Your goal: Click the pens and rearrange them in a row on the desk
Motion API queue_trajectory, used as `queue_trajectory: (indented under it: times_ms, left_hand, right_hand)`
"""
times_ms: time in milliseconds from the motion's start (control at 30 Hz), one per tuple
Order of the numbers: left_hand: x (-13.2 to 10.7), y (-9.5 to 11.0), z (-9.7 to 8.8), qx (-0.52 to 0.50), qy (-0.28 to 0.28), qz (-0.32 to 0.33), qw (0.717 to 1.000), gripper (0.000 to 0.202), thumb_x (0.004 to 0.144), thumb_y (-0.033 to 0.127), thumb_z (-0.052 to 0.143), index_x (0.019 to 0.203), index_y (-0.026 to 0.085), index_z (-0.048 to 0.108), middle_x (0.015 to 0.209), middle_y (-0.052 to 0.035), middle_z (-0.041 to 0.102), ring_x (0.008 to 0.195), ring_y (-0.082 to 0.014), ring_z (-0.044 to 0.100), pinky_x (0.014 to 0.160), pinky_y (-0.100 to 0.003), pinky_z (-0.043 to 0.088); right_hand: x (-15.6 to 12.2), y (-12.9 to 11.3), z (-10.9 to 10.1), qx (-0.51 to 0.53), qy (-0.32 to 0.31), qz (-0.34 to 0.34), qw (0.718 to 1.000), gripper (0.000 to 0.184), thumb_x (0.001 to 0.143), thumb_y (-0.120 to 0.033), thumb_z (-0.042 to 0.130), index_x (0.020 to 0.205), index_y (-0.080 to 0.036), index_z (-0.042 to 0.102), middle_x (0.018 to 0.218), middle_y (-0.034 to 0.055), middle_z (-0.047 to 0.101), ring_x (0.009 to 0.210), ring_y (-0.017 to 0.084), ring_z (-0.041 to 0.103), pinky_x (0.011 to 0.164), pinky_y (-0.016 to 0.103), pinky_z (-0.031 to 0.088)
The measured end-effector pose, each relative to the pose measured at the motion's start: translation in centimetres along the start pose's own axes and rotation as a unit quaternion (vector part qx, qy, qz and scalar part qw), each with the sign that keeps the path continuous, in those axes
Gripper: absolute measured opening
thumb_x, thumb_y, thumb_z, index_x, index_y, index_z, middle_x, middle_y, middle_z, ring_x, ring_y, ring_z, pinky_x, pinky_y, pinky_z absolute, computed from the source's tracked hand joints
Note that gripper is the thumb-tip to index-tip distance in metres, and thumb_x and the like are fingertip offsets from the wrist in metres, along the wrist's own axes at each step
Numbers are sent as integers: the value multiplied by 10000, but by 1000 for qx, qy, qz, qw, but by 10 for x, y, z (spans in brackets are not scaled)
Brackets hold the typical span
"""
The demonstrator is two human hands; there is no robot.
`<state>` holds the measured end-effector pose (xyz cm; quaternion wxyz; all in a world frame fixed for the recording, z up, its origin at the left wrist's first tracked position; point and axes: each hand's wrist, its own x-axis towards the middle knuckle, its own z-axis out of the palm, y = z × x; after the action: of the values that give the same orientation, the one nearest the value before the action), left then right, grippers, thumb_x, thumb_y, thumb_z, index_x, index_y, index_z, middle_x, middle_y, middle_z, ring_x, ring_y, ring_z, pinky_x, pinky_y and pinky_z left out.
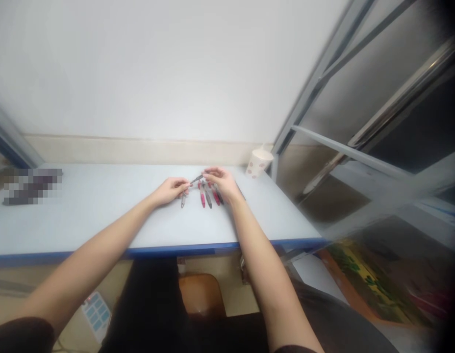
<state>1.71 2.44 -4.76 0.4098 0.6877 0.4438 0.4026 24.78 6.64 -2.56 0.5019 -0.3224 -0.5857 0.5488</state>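
Over the middle of a pale blue desk (84, 220), my left hand (170, 191) and my right hand (220, 181) meet at a slim dark pen (196, 179). The fingertips of each hand pinch one end of it, above the desktop. Just below my left hand lies a grey pen (183, 200). Under my right hand, a red pen (202, 194), a grey pen (208, 195), another red pen (214, 194) and a dark pen (219, 195) lie side by side, their upper ends partly hidden by my fingers.
A white paper cup (259, 163) with a spotted pattern stands at the desk's back right. A pixelated dark object (32, 186) lies at the far left. The desk has a blue front edge (176, 251). A metal-framed window (360, 122) stands at the right, and an orange chair seat (201, 294) sits below.
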Motion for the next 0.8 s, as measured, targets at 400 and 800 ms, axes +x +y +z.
queue_trajectory:
  times_ms: [400,800]
  left_hand:
    - [-1,1,-2,44,25,11,999,534,861,646,719,962,125,783,864,-128,790,659,-184,656,684,-352,556]
    - [-5,9,-6,169,117,88,975,300,874,418,773,1049,187,847,1049,-112,841,951,-286,745,916,-420,552]
  right_hand:
    - [-8,-3,0,-57,-27,12,998,379,689,-406,852,968,-184,724,966,79,788,772,172,682,692,291,504]
    - [-13,-9,0,-204,-51,-44,977,347,840,-468,774,1044,-212,660,824,19,716,678,155,624,619,268,477]
